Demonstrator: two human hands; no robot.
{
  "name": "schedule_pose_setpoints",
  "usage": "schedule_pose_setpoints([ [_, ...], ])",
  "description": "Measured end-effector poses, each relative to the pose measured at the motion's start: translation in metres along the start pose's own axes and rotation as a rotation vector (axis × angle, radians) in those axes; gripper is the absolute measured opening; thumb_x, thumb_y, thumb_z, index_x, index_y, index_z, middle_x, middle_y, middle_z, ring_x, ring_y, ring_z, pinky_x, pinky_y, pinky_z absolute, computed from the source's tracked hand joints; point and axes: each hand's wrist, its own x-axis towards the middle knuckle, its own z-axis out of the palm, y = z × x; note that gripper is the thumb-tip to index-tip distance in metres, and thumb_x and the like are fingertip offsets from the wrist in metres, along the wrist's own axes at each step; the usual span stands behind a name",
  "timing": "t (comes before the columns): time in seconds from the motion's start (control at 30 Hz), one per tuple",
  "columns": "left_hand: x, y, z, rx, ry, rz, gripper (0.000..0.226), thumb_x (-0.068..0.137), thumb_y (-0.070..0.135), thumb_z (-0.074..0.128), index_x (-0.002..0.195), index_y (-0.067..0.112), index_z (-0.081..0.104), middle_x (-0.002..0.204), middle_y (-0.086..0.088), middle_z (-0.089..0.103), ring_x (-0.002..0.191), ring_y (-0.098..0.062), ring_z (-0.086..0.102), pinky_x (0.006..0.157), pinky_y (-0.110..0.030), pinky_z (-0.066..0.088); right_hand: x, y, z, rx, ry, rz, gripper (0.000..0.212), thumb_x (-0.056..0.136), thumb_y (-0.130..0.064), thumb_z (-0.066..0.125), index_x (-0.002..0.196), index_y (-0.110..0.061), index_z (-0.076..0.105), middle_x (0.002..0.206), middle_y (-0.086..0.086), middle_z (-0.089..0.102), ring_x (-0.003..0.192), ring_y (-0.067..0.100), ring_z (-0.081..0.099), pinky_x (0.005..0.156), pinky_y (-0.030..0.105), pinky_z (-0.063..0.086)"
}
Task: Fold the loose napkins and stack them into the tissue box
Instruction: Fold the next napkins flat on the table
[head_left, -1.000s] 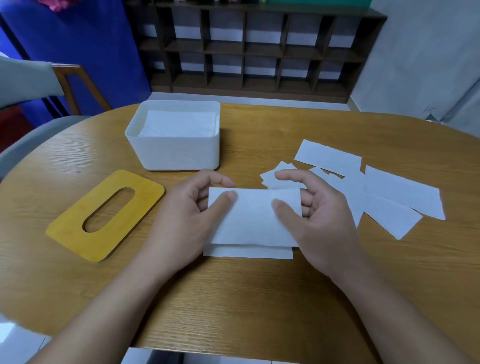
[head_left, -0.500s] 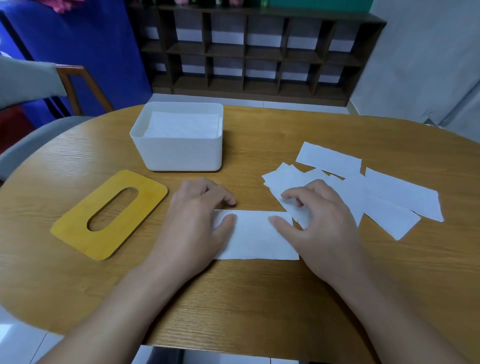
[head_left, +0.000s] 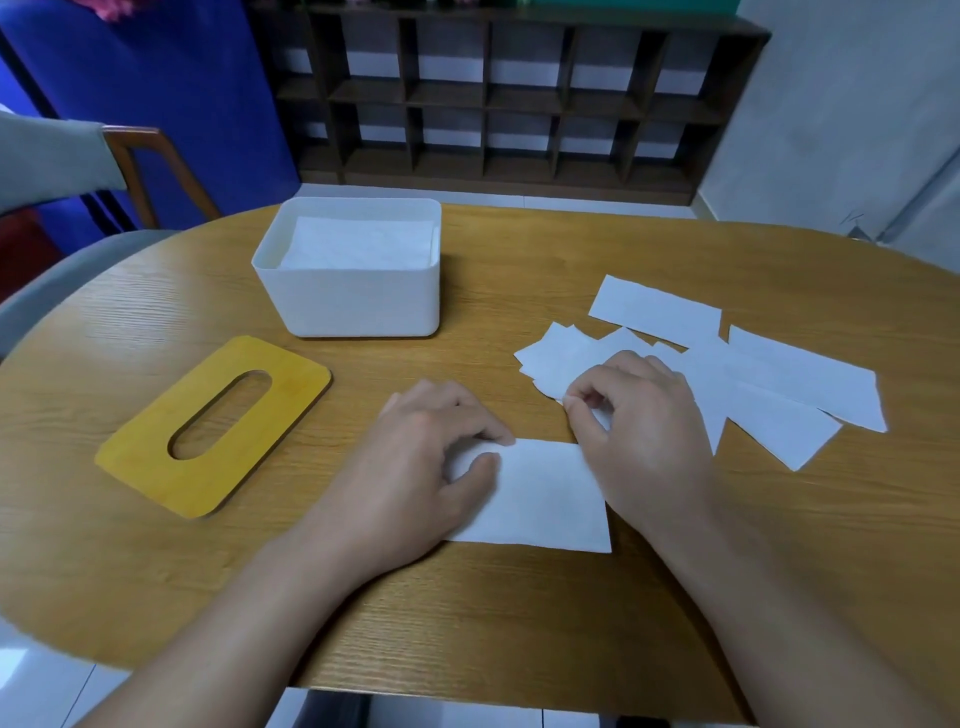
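1. The surface (head_left: 519, 260) is a rounded wooden top. Its near edge runs just below both forearms; open room is available at the centre and toward the left.
2. The tissue box (head_left: 358, 301) stands at the far left-centre, lid off, with a stack of folded napkins inside reaching near its rim. The path from the hands to the box is unobstructed.
3. The yellow lid (head_left: 218, 426) lies flat to the left, well apart from the work area.
4. The loose napkins (head_left: 753, 379) are spread overlapping on the right, near the surface's right edge.
5. The folded napkin (head_left: 545, 493) is now pressed flat on the surface between the hands; a second ago its upper half was raised and being brought over. The fold is judged complete, so transfer to the box can follow.
6. The left hand (head_left: 421, 467) rests on the napkin's left end, with thumb and fingers bent over it.
7. The right hand (head_left: 639, 415) has shifted to the loose pile; its grip is a closed pinch on a sheet corner.
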Motion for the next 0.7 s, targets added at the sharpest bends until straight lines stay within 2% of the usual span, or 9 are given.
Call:
schedule_pose_setpoints([
  [0.1,0.002,0.002,0.001,-0.018,0.077,0.002,0.019,0.099,0.031,0.076,0.117,0.039,0.078,0.108,0.022,0.07,0.112,-0.008,0.062,0.102,-0.043,0.049,0.0,-0.001,-0.001,0.088,0.058,-0.017,0.013,0.099,-0.017,0.075,0.09,-0.025,0.078,0.092,-0.011,0.065,0.094,0.016,0.057,0.087,0.037,0.04],
  [0.23,0.005,0.003,0.002,-0.012,0.188,-0.031,0.048,0.094,0.015,0.083,0.138,0.032,0.072,0.114,0.018,0.067,0.106,-0.008,0.064,0.095,-0.031,0.052,-0.004,-0.009,0.0,0.208,0.114,-0.107,0.014,0.094,-0.013,0.082,0.087,-0.025,0.082,0.091,-0.013,0.066,0.094,0.013,0.059,0.089,0.036,0.041],
  [0.33,0.006,0.002,0.003,0.024,0.207,-0.031,0.061,0.093,0.01,0.083,0.148,0.031,0.067,0.128,0.011,0.059,0.11,-0.012,0.065,0.096,-0.036,0.056,-0.008,-0.017,0.001,0.303,0.1,-0.199,0.015,0.094,-0.009,0.084,0.088,-0.023,0.083,0.092,-0.012,0.068,0.094,0.011,0.06,0.091,0.033,0.042],
  [0.4,0.008,0.001,0.005,0.068,0.236,-0.003,0.055,0.091,0.007,0.083,0.141,0.026,0.072,0.133,0.006,0.056,0.113,-0.02,0.061,0.097,-0.042,0.054,-0.01,-0.02,0.0,0.349,0.071,-0.25,0.016,0.096,-0.007,0.083,0.089,-0.022,0.082,0.094,-0.011,0.068,0.097,0.013,0.061,0.09,0.035,0.046],
  [0.53,0.009,-0.004,0.007,0.117,0.293,0.028,0.026,0.093,0.015,0.081,0.117,0.027,0.083,0.135,0.005,0.06,0.118,-0.022,0.056,0.099,-0.04,0.049,-0.014,-0.027,-0.007,0.453,0.003,-0.34,0.01,0.102,-0.006,0.077,0.097,-0.014,0.08,0.1,-0.005,0.068,0.102,0.019,0.066,0.087,0.038,0.052],
  [0.63,0.008,-0.001,0.001,-0.04,0.292,-0.07,0.027,0.093,0.027,0.087,0.119,0.034,0.08,0.143,0.013,0.06,0.139,-0.012,0.05,0.115,-0.034,0.042,-0.018,-0.035,-0.017,0.575,0.029,-0.33,0.01,0.103,-0.002,0.073,0.097,-0.009,0.077,0.1,-0.002,0.071,0.102,0.021,0.069,0.088,0.031,0.052],
  [0.7,0.008,0.0,-0.002,-0.136,0.239,-0.128,0.021,0.095,0.035,0.085,0.115,0.04,0.079,0.148,0.018,0.059,0.15,-0.012,0.044,0.123,-0.044,0.038,-0.021,-0.039,-0.023,0.716,0.048,-0.266,0.012,0.103,0.001,0.07,0.097,-0.007,0.075,0.099,-0.001,0.074,0.103,0.025,0.071,0.089,0.035,0.055],
])
